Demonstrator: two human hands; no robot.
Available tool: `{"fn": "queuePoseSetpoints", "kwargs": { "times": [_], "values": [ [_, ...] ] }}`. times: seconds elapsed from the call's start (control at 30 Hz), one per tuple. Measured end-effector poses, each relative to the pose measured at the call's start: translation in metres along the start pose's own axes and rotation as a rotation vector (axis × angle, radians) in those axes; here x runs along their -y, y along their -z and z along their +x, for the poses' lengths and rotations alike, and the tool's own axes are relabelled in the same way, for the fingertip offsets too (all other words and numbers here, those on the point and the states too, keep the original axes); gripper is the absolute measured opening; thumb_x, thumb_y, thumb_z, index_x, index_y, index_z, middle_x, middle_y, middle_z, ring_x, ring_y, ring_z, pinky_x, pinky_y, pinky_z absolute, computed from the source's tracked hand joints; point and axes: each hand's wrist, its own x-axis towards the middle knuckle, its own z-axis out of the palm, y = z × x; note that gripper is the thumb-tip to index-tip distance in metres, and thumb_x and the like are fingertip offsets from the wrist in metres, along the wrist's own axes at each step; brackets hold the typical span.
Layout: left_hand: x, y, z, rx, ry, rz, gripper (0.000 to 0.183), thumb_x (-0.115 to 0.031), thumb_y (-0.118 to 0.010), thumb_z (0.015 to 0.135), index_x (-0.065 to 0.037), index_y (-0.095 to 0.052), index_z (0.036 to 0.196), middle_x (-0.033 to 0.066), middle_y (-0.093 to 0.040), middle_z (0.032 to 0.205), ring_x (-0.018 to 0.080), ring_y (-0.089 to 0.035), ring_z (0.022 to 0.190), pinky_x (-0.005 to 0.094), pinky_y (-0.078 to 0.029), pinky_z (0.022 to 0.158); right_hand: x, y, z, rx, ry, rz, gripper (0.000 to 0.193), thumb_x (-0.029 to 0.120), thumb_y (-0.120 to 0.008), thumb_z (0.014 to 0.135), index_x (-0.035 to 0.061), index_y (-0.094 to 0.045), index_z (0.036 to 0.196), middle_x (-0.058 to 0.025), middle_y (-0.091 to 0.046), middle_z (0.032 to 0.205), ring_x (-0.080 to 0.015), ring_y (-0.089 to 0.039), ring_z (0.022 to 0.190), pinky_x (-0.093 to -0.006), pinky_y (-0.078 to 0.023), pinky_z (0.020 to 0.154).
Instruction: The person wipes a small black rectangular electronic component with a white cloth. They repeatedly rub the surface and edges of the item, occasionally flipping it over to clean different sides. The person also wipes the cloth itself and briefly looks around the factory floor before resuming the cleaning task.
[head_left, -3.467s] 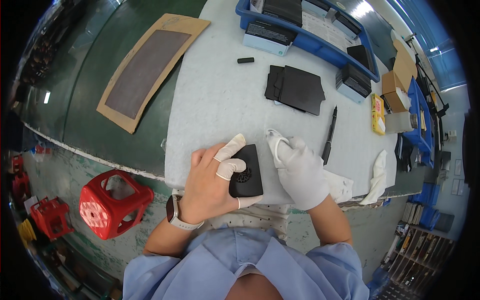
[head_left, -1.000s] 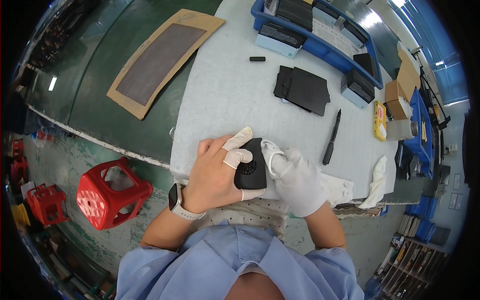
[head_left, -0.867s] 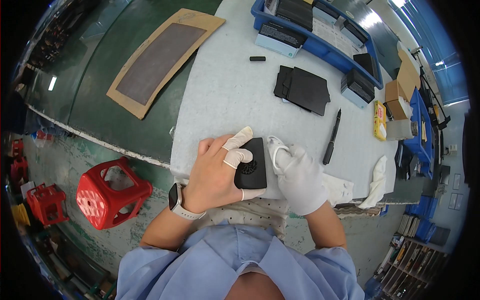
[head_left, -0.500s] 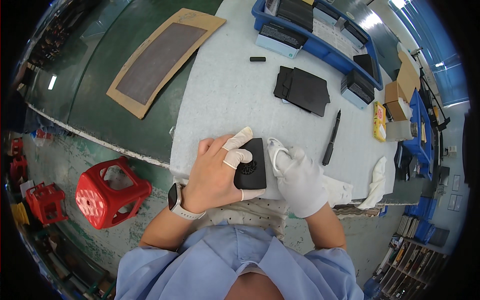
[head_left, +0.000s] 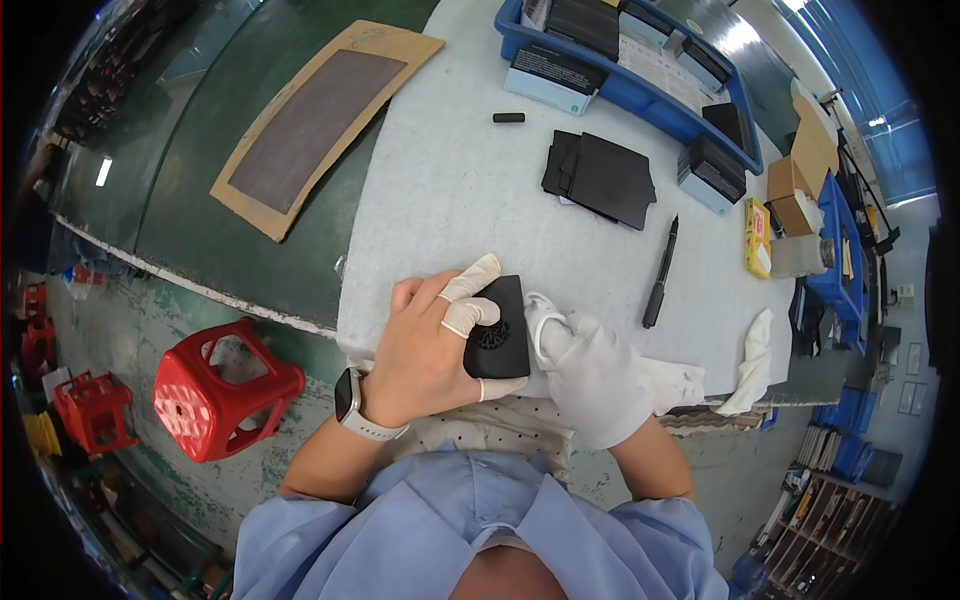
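My left hand point(head_left: 415, 345), with pale finger cots on several fingers, grips a flat black box point(head_left: 503, 335) by its sides at the table's near edge. A round dark pattern shows on the box's upper face, partly under my fingers. My right hand point(head_left: 595, 375), in a white glove, is closed on a smudged white cloth point(head_left: 540, 318) bunched at its fingertips. That cloth lies right against the box's right edge; whether it touches cannot be made out. Farther off lie a few black flat panels point(head_left: 610, 180) and a black pen point(head_left: 660, 272).
A blue tray point(head_left: 625, 75) of boxes stands at the far right, with a black and light-blue box point(head_left: 712, 172) beside it. A yellow packet point(head_left: 757, 238), a bottle point(head_left: 800, 256) and a white rag point(head_left: 752, 365) sit rightward. A red stool point(head_left: 225, 390) stands left.
My right hand has slid slightly toward me along the box's right side, bringing the cloth closer to its edge. My left hand keeps its hold; the whole view has shifted a little.
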Motion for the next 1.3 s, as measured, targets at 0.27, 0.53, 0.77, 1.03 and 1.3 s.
{"fn": "queuePoseSetpoints", "kwargs": {
  "times": [0.27,0.53,0.77,1.03,1.3],
  "values": [
    [0.0,0.0,0.001,-0.009,-0.003,-0.006,0.063,-0.036,-0.087,0.052,-0.009,-0.052,0.098,0.0147,-0.056,0.128,0.0308,-0.055,0.107,0.0398,-0.036,0.086,0.002,0.0,-0.001,-0.023,-0.02,-0.03,0.021,0.012,-0.058,0.079,0.0117,-0.063,0.099,-0.0049,-0.053,0.08,-0.0195,-0.055,0.057,-0.0316,-0.047,0.044],
    [0.001,-0.001,0.0,-0.008,-0.007,0.002,0.064,-0.037,-0.087,0.052,-0.01,-0.051,0.098,0.0144,-0.055,0.129,0.0303,-0.055,0.107,0.0396,-0.035,0.087,0.0,0.013,-0.009,0.114,-0.088,0.161,0.027,0.011,-0.059,0.076,0.0113,-0.062,0.103,-0.0051,-0.053,0.082,-0.0203,-0.054,0.062,-0.0316,-0.048,0.05],
    [0.003,-0.001,-0.001,-0.018,-0.001,-0.032,0.064,-0.037,-0.087,0.052,-0.011,-0.05,0.097,0.0141,-0.055,0.129,0.0296,-0.056,0.106,0.039,-0.035,0.086,0.005,0.015,-0.017,0.102,-0.004,0.039,0.036,0.011,-0.06,0.077,0.011,-0.062,0.114,-0.0036,-0.052,0.081,-0.0178,-0.052,0.06,-0.0315,-0.045,0.042],
    [0.002,0.001,0.001,-0.018,0.018,-0.067,0.064,-0.037,-0.088,0.051,-0.01,-0.05,0.096,0.0141,-0.055,0.129,0.0286,-0.056,0.105,0.038,-0.034,0.087,0.006,0.01,-0.028,0.066,-0.079,0.173,0.033,0.014,-0.061,0.082,0.0133,-0.063,0.115,-0.0015,-0.047,0.071,-0.0165,-0.048,0.055,-0.0314,-0.041,0.038],
    [0.001,0.002,0.001,-0.023,0.029,-0.058,0.063,-0.037,-0.088,0.051,-0.011,-0.051,0.095,0.0128,-0.056,0.128,0.0276,-0.056,0.104,0.038,-0.033,0.086,0.009,0.016,-0.036,0.041,-0.009,0.08,0.035,0.013,-0.062,0.08,0.0093,-0.063,0.116,-0.0037,-0.047,0.071,-0.0194,-0.051,0.055,-0.0328,-0.043,0.042]
  ]
}}
